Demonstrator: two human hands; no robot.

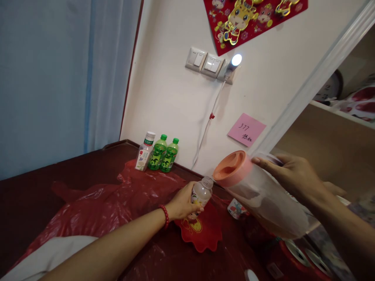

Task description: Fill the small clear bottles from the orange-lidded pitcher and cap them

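Observation:
My left hand [184,203], with a red bead bracelet at the wrist, is wrapped around a clear open-mouthed bottle [202,192] with a printed label. That bottle is held over a red scalloped mat [205,236]. In my right hand [293,175] is the handle of a translucent pitcher [269,199] with an orange lid [233,166]. The pitcher tilts left, its spout close to the bottle's mouth; whether they touch, I cannot tell. Pale brownish liquid seems to lie along its lower side. No stream shows clearly.
Two green-capped bottles [164,154] and a white-capped bottle [145,152] stand by the wall. A red plastic bag [96,207] spreads over the dark table [35,195]. Red cans [295,257] and a small white cap [251,275] sit at lower right. A white cord [205,132] hangs down the wall.

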